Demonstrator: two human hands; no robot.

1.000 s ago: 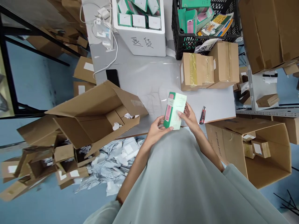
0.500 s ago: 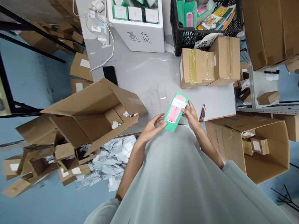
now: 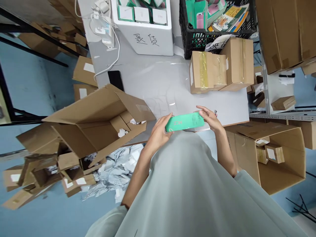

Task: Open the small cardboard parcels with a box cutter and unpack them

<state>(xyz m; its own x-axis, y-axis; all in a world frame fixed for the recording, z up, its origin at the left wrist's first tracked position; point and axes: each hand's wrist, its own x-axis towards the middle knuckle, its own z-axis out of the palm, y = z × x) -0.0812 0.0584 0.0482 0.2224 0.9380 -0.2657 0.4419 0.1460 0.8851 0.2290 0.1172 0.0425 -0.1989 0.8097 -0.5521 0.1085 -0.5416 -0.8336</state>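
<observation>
- My left fingers [image 3: 166,119] pinch one end of the green box [image 3: 184,121]; my right fingers [image 3: 202,108] are at its other end, forefinger extended. Whether they pinch it, I cannot tell.
- The box is in front of my body, at the desk's near edge. To handle it well, I should support both ends, press lightly to avoid denting the card, and leave the printed face uncovered.
- Room: blue floor [image 3: 61,219], with crumpled wrapping [image 3: 116,176] and cartons to my left.
- Surface: pale grey desk [image 3: 158,77], bare nearest the box.
- Large open cartons: one at left [image 3: 95,131], holding paper scraps; one at right [image 3: 243,148], holding small boxes.
- At the far side: white bin [image 3: 154,42] and black crate [image 3: 195,41], both holding green boxes.
- Nearer: taped brown boxes [image 3: 237,64].
- Smallest: black phone [image 3: 116,80], lying flat.
</observation>
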